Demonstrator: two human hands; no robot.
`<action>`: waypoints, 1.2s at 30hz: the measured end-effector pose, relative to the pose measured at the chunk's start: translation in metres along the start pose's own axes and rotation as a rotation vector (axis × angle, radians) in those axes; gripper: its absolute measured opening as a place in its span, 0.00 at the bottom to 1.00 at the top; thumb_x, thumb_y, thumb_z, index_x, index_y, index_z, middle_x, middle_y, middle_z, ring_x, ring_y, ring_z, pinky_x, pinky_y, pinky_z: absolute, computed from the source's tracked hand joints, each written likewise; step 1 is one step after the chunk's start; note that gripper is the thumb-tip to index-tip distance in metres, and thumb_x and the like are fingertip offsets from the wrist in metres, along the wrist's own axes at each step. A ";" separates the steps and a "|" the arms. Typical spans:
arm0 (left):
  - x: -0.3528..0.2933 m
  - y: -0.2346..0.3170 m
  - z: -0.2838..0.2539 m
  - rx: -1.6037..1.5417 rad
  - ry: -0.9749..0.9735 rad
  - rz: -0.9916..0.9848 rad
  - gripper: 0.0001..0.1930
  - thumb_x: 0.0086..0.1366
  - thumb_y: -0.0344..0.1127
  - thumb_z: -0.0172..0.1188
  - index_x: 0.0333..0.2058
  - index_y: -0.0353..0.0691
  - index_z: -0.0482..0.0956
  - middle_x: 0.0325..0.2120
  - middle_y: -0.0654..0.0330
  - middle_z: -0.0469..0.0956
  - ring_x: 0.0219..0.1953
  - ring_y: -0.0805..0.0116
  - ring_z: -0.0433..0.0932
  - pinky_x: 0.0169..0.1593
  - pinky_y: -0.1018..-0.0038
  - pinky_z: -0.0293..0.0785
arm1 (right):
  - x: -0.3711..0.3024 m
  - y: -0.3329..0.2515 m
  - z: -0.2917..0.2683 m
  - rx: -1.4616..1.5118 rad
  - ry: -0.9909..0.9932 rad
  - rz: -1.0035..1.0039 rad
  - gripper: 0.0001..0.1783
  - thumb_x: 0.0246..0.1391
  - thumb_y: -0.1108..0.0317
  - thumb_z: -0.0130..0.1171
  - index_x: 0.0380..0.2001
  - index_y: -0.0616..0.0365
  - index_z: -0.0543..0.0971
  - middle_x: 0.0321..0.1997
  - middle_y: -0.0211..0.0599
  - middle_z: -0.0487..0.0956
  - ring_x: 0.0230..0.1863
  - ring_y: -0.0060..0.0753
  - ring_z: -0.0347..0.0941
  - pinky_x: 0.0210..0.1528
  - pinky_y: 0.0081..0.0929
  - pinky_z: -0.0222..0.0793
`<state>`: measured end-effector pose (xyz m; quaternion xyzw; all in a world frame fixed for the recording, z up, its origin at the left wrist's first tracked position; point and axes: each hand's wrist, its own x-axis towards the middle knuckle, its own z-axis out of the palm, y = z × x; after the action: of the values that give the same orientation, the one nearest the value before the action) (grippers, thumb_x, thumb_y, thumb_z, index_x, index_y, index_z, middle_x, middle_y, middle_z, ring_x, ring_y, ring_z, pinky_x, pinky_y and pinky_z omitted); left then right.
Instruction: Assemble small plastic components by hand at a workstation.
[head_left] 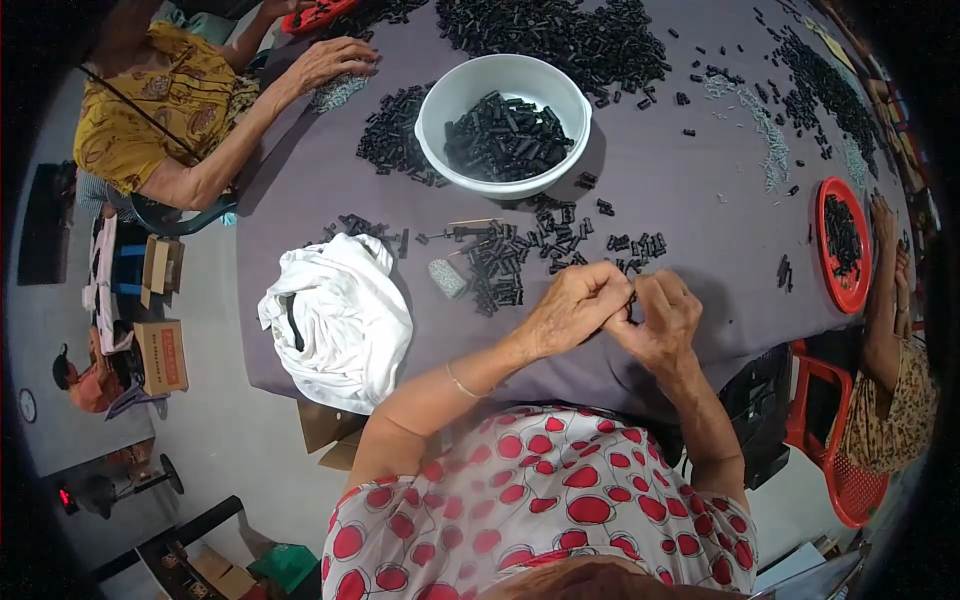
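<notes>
My left hand (580, 302) and my right hand (660, 318) meet over the near side of the table, fingers pinched together. Whatever sits between them is hidden by the fingers; a small dark bit shows at most. Just beyond lie loose small black plastic parts (500, 262), with more black pieces (637, 245) right above my knuckles. Left of these is a small grey speckled block or packet (447, 278), its kind unclear. A thin dark tool (460, 231) with a narrow shaft lies among the parts.
A white basin (432, 150) holding black parts stands ahead. A white cloth (340, 320) lies bunched at left. Big heaps of black parts (560, 40) and scattered small silvery pieces (770, 140) spread farther off. A red tray (828, 292) sits right. Co-workers (165, 105) sit at both sides.
</notes>
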<state>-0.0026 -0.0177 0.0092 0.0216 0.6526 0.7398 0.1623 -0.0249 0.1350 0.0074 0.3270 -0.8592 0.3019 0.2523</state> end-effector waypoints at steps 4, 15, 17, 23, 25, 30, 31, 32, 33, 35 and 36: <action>-0.001 -0.001 0.000 -0.042 -0.055 -0.014 0.10 0.65 0.34 0.51 0.30 0.32 0.73 0.25 0.65 0.75 0.30 0.81 0.71 0.34 0.82 0.69 | -0.007 0.002 0.001 -0.014 0.014 -0.041 0.16 0.27 0.70 0.65 0.20 0.54 0.68 0.19 0.32 0.66 0.20 0.36 0.67 0.19 0.30 0.65; 0.007 0.005 -0.004 -0.313 -0.025 -0.126 0.10 0.65 0.36 0.55 0.36 0.33 0.76 0.27 0.63 0.77 0.26 0.80 0.73 0.31 0.84 0.71 | 0.006 0.010 -0.024 0.409 -0.160 0.230 0.16 0.38 0.77 0.60 0.35 0.58 0.73 0.25 0.33 0.70 0.25 0.32 0.69 0.25 0.24 0.65; 0.007 0.008 -0.001 -0.287 -0.028 -0.137 0.10 0.65 0.35 0.55 0.36 0.32 0.76 0.27 0.63 0.77 0.26 0.80 0.73 0.31 0.84 0.71 | 0.004 0.013 -0.029 0.518 -0.188 0.370 0.15 0.41 0.79 0.57 0.37 0.58 0.74 0.26 0.32 0.70 0.25 0.23 0.67 0.25 0.19 0.63; 0.006 0.004 -0.003 -0.217 -0.055 -0.128 0.08 0.63 0.31 0.56 0.37 0.32 0.77 0.28 0.61 0.79 0.28 0.77 0.76 0.34 0.82 0.74 | -0.001 0.019 -0.032 0.728 -0.227 0.472 0.10 0.45 0.81 0.55 0.33 0.61 0.75 0.26 0.28 0.71 0.26 0.16 0.65 0.27 0.15 0.61; 0.004 0.004 0.000 -0.178 -0.056 -0.164 0.08 0.63 0.31 0.56 0.36 0.32 0.77 0.28 0.61 0.79 0.28 0.77 0.75 0.34 0.82 0.74 | -0.001 0.022 -0.035 0.748 -0.260 0.466 0.08 0.45 0.81 0.55 0.32 0.62 0.75 0.26 0.27 0.71 0.26 0.15 0.65 0.28 0.15 0.61; 0.005 -0.004 0.006 -0.136 -0.068 -0.051 0.09 0.61 0.35 0.60 0.32 0.35 0.77 0.23 0.67 0.76 0.25 0.83 0.72 0.29 0.84 0.70 | -0.004 0.020 -0.043 0.934 -0.325 0.694 0.05 0.48 0.80 0.54 0.31 0.62 0.75 0.29 0.24 0.72 0.31 0.13 0.66 0.34 0.13 0.63; 0.005 -0.005 0.006 -0.133 -0.061 -0.029 0.09 0.60 0.35 0.61 0.32 0.35 0.77 0.21 0.68 0.75 0.24 0.83 0.71 0.28 0.84 0.69 | -0.004 0.022 -0.043 0.997 -0.289 0.713 0.05 0.48 0.80 0.54 0.31 0.62 0.75 0.30 0.24 0.72 0.32 0.13 0.66 0.35 0.13 0.63; 0.005 -0.007 0.005 -0.120 -0.056 -0.016 0.09 0.58 0.35 0.63 0.31 0.35 0.76 0.19 0.71 0.72 0.22 0.85 0.68 0.27 0.84 0.67 | -0.002 0.024 -0.044 0.982 -0.316 0.736 0.07 0.48 0.80 0.55 0.33 0.63 0.74 0.31 0.24 0.72 0.33 0.14 0.66 0.35 0.13 0.63; 0.004 -0.008 0.005 -0.107 -0.060 0.021 0.09 0.58 0.35 0.63 0.30 0.35 0.76 0.19 0.71 0.72 0.22 0.86 0.67 0.26 0.85 0.66 | 0.001 0.023 -0.042 0.984 -0.322 0.717 0.07 0.48 0.80 0.55 0.33 0.63 0.74 0.31 0.24 0.72 0.33 0.14 0.66 0.35 0.13 0.63; 0.006 -0.010 0.008 -0.100 -0.046 0.083 0.09 0.55 0.34 0.65 0.29 0.35 0.77 0.19 0.71 0.72 0.22 0.85 0.67 0.26 0.84 0.66 | 0.007 0.024 -0.039 1.070 -0.183 0.759 0.07 0.49 0.80 0.56 0.34 0.64 0.74 0.31 0.24 0.71 0.32 0.13 0.65 0.34 0.11 0.62; 0.004 -0.009 0.009 -0.006 -0.054 0.064 0.08 0.56 0.31 0.63 0.31 0.34 0.76 0.22 0.70 0.73 0.24 0.85 0.68 0.29 0.84 0.68 | 0.013 0.024 -0.038 1.071 -0.186 0.742 0.07 0.49 0.80 0.56 0.34 0.64 0.74 0.31 0.24 0.71 0.32 0.13 0.65 0.34 0.11 0.62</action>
<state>-0.0024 -0.0075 0.0008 0.0621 0.6449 0.7456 0.1560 -0.0418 0.1699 0.0334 0.1140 -0.6640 0.7253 -0.1416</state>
